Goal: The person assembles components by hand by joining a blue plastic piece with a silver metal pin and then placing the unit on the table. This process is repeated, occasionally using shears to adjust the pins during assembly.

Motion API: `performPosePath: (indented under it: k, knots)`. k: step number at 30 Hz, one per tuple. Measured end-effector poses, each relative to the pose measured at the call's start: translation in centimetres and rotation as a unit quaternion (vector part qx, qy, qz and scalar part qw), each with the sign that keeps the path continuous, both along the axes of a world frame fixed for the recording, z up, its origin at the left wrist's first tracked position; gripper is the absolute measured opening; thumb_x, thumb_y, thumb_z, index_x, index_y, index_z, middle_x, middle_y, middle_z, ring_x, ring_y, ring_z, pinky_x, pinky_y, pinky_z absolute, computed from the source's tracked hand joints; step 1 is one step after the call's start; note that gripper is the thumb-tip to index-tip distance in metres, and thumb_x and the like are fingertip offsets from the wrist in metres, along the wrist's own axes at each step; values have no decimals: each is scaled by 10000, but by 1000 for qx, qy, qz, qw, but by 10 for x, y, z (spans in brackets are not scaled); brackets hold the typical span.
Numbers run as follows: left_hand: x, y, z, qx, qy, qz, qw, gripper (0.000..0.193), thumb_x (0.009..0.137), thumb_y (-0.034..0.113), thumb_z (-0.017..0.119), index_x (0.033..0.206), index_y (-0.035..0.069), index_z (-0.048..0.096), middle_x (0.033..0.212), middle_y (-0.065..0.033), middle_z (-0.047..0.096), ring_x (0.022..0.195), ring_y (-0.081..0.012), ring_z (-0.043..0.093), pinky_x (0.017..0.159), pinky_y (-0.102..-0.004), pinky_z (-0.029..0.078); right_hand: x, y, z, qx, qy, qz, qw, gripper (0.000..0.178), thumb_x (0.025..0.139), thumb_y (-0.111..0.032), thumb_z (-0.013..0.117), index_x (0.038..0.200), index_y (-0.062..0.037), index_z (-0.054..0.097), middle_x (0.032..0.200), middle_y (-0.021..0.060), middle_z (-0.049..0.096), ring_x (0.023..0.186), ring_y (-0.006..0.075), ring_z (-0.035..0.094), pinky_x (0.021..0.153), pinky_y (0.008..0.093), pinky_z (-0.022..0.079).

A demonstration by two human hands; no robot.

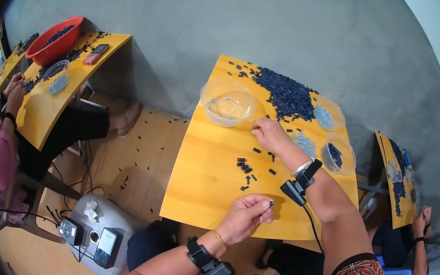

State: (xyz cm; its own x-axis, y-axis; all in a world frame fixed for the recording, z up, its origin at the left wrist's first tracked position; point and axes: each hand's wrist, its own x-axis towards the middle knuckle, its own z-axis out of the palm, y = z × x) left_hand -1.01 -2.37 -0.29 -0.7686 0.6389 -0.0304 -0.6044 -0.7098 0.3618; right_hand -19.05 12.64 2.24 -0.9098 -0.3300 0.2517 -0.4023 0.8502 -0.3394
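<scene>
My left hand (248,216) is closed in a pinch at the near edge of the yellow table (190,166), and a small dark piece (271,203) pokes out at its fingertips. Farther off, my right hand (270,132) reaches over the tabletop beside a clear round bowl (228,103). Its fingers are bent together, and whatever they hold is hidden. Between the two hands lie several loose dark plastic pieces (244,165). A large heap of the same dark pieces (285,92) spreads beyond my right hand, and small silvery bits (304,144) lie by its wrist.
Two clear tubs, one with silvery bits (324,118) and one with dark pieces (336,156), stand along the right edge. At left, a co-worker (1,144) sits at another table with a red basin (55,41). A grey stool (102,236) holds devices and cables. Another person's hands (423,220) show at right.
</scene>
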Motion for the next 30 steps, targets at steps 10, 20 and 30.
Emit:
performPosePath:
  k: [10, 20, 30]
  knots:
    - [-4, 2, -4, 6, 15, 11, 1000, 106, 850, 98, 512, 901, 21, 564, 726, -49, 540, 627, -143, 503, 642, -269, 442, 65, 11, 34, -288, -174, -11, 942, 56, 758, -15, 519, 808, 7, 534, 711, 70, 579, 565, 130, 546, 513, 235, 428]
    - [-5, 6, -2, -13, 10, 33, 999, 100, 851, 89, 507, 895, 25, 569, 743, -54, 552, 659, -153, 525, 638, -279, 466, 186, 24, 15, -648, -308, 38, 695, 130, 792, -51, 577, 904, -19, 519, 779, 86, 591, 694, 156, 573, 632, 262, 466]
    - [-6, 7, 1, -44, 23, 37, 998, 122, 854, 61, 498, 928, -9, 566, 759, -60, 566, 678, -119, 548, 628, -245, 508, 189, 14, 19, -641, -291, 31, 710, 89, 803, 11, 525, 888, -15, 513, 760, 63, 569, 680, 120, 549, 628, 231, 457]
